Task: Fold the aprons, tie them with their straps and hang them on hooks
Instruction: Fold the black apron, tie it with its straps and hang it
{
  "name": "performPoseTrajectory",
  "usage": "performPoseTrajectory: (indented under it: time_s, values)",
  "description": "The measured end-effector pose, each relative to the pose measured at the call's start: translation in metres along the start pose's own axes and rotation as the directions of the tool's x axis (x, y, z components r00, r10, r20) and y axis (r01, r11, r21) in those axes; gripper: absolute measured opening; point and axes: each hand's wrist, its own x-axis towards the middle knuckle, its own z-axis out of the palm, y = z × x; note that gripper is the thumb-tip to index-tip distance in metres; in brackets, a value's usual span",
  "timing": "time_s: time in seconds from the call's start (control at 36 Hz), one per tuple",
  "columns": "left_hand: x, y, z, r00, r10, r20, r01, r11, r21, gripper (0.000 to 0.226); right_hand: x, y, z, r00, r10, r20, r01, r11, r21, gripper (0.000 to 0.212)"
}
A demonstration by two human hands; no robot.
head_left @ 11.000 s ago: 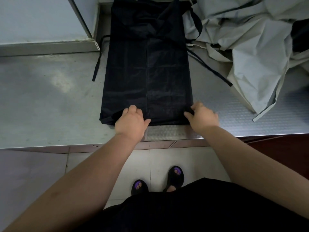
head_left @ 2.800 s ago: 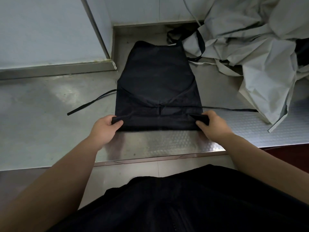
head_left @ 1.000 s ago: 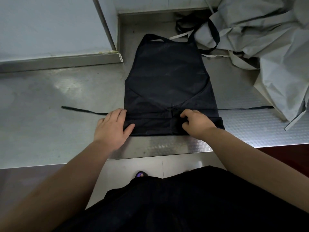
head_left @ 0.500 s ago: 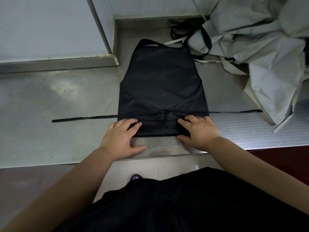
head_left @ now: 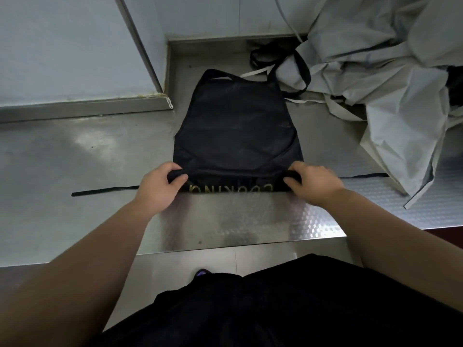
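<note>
A black apron [head_left: 235, 131] lies folded on the steel counter [head_left: 75, 159], bib end pointing away from me, its neck loop [head_left: 218, 75] at the far end. Its near end is rolled into a thick fold, and gold lettering shows on the underside of that roll. My left hand [head_left: 160, 189] grips the roll's left end. My right hand [head_left: 313, 182] grips its right end. One waist strap [head_left: 105, 190] trails left across the counter, the other strap [head_left: 363, 175] runs right toward the grey pile.
A heap of grey aprons [head_left: 388, 78] with black straps fills the back right of the counter. A wall panel and steel ledge [head_left: 82, 106] bound the left rear. The counter's front edge [head_left: 225, 246] runs just below my wrists.
Half a second ago both hands lay flat on the near fold. Now they grip its ends and have rolled it farther away from me, exposing gold lettering.
</note>
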Motion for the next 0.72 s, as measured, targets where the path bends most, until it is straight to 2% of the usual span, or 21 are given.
performPoseTrajectory:
  time_s: [0.08,0.17,0.22,0.25,0.31,0.36,0.42,0.5,0.56,0.61,0.72]
  values:
    - [0.009,-0.001,0.007,0.999,-0.028,-0.044,0.034,0.988,0.148,0.026,0.011,-0.001,0.000,0.994,0.103,-0.028,-0.106,0.987,-0.119,0.042]
    - [0.010,0.001,0.015,0.995,-0.006,-0.100,0.038,0.944,0.327,0.030,0.011,-0.007,0.005,0.981,0.126,-0.149,-0.153,0.971,-0.184,0.040]
    - [0.006,0.004,0.020,0.987,0.074,-0.141,-0.015,0.924,0.383,0.033,0.010,-0.009,0.012,0.984,0.072,-0.166,-0.111,0.965,-0.239,0.034]
    - [0.004,0.005,0.022,0.977,0.158,-0.144,-0.088,0.911,0.403,0.036,0.009,-0.008,0.016,0.988,0.035,-0.147,-0.072,0.965,-0.252,0.034]
    - [0.002,0.002,0.026,0.940,0.332,-0.078,-0.272,0.867,0.419,0.048,0.007,-0.007,0.023,0.994,-0.020,-0.104,-0.003,0.977,-0.213,0.040]
    - [0.001,-0.003,0.030,0.908,0.418,0.024,-0.392,0.828,0.400,0.049,0.004,-0.005,0.027,0.997,-0.059,-0.050,0.050,0.984,-0.174,0.056]
    - [-0.002,-0.003,0.029,0.913,0.401,0.071,-0.397,0.838,0.375,0.039,0.003,-0.002,0.027,0.997,-0.074,0.031,0.078,0.983,-0.166,0.074]
    - [-0.008,0.002,0.027,0.940,0.245,0.238,-0.327,0.845,0.423,0.082,0.007,-0.001,0.022,0.996,-0.076,0.046,0.084,0.976,-0.201,0.072]
    - [-0.008,0.003,0.025,0.933,0.240,0.267,-0.339,0.833,0.438,0.090,0.011,-0.005,0.020,0.996,-0.084,0.020,0.087,0.967,-0.239,0.061]
    - [-0.004,0.003,0.024,0.930,0.270,0.249,-0.354,0.840,0.412,0.083,0.013,-0.008,0.018,0.995,-0.099,-0.010,0.094,0.965,-0.244,0.051]
    - [0.001,0.006,0.016,0.938,0.301,0.173,-0.340,0.898,0.281,0.046,0.009,-0.010,0.011,0.982,-0.180,-0.050,0.162,0.954,-0.251,0.042]
